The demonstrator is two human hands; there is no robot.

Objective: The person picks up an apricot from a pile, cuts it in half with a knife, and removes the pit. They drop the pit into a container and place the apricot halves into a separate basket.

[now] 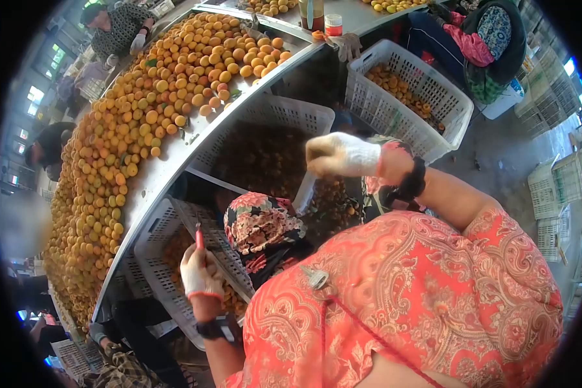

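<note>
My left hand [202,275], in a white glove, is closed around a red-handled tool [199,240] with a short metal tip pointing up. Below that hand stands a white plastic crate [150,249] with orange fruit pieces inside. My right hand [346,155], also gloved, is raised with curled, slightly blurred fingers; what they hold, if anything, is hidden. Under it sits another white crate [304,110] with dark brown contents. Many whole apricots [168,84] lie heaped on the metal table [174,152] beyond my hands.
A white crate [456,103] holding cut apricots stands at the upper right. A jar [312,14] and a red-and-white container [333,24] rest on the table. Other people [119,29] sit around it. Stacked crates [553,181] line the right side.
</note>
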